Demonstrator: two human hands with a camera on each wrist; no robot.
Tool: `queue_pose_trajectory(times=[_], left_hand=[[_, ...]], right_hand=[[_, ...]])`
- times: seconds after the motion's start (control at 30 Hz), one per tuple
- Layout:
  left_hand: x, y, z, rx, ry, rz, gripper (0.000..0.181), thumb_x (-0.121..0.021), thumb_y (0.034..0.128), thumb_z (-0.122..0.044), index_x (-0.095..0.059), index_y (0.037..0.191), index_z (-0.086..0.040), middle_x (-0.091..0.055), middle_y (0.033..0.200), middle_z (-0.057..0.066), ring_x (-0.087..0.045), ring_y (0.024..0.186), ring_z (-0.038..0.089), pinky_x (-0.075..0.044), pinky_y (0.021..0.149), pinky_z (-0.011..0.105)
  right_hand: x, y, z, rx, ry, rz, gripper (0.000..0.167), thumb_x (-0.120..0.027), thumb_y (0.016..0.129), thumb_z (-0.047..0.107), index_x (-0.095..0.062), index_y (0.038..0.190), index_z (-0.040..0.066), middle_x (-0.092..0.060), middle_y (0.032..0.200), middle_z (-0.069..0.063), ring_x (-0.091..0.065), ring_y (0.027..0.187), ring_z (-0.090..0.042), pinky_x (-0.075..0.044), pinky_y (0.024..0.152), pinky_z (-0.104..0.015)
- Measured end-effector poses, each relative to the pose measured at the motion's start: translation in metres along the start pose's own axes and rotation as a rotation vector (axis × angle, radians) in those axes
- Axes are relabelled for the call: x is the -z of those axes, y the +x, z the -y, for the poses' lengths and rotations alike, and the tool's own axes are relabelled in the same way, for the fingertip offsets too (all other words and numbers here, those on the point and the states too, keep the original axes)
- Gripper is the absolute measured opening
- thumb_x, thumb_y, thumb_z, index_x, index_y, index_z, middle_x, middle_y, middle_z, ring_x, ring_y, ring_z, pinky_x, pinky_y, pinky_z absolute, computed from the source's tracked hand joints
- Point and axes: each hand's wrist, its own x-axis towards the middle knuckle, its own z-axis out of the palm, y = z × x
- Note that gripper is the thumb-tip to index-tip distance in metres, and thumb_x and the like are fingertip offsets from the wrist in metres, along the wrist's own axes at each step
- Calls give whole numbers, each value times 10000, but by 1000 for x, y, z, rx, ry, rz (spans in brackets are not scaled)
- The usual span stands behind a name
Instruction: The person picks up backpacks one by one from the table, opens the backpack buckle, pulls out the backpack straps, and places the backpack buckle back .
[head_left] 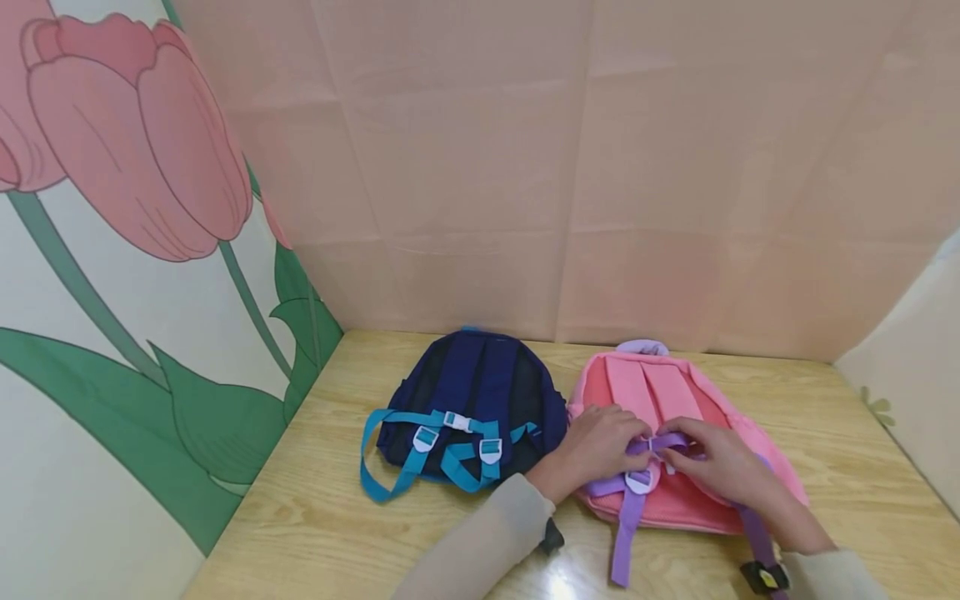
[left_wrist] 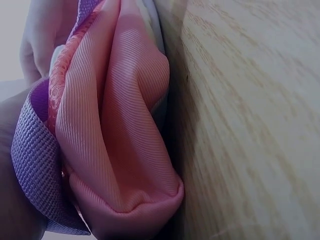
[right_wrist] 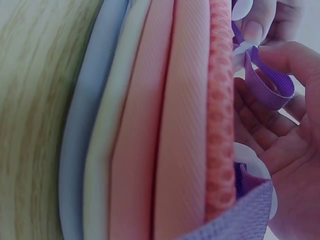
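- One left hand (head_left: 602, 442), at nine o'clock, and one right hand (head_left: 722, 460), at three, pinch a purple strap (head_left: 671, 441).
- Pink backpack (head_left: 675, 396): lies beneath.
- Navy backpack (head_left: 480, 383): at its nine o'clock.

I see two backpacks: one dark blue cloth backpack (head_left: 474, 375) and one pink cloth backpack (head_left: 678, 396). On the blue one are two rounded white plastic buckles (head_left: 425, 438) (head_left: 491, 451) and one white plastic clip (head_left: 457, 422). One bare left hand (head_left: 596, 446) and one bare right hand (head_left: 720, 458) make two hands. There are two beige cloth sleeves (head_left: 480, 542) (head_left: 832, 575) and one light brown wooden table (head_left: 300, 508).
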Motion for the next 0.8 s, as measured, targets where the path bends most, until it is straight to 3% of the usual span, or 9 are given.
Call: queue_pose_trajectory(times=[0.4, 0.8], left_hand=[[-2, 0, 1, -16, 0, -18, 326, -647, 941, -547, -689, 1211, -369, -616, 1019, -241, -469, 891, -34, -350, 765, 161], [-2, 0, 1, 13, -14, 12, 352, -652, 939, -551, -680, 1243, -375, -644, 995, -243, -449, 872, -24, -348, 766, 167]], right_hand=[[1, -4, -6, -11, 14, -18, 271, -815, 837, 75, -703, 1029, 229, -699, 925, 132, -658, 850, 21, -582, 710, -254], [1, -1, -1, -29, -7, 15, 269, -794, 856, 95, -695, 1087, 194, -702, 978, 103, -649, 881, 8, -586, 732, -281]])
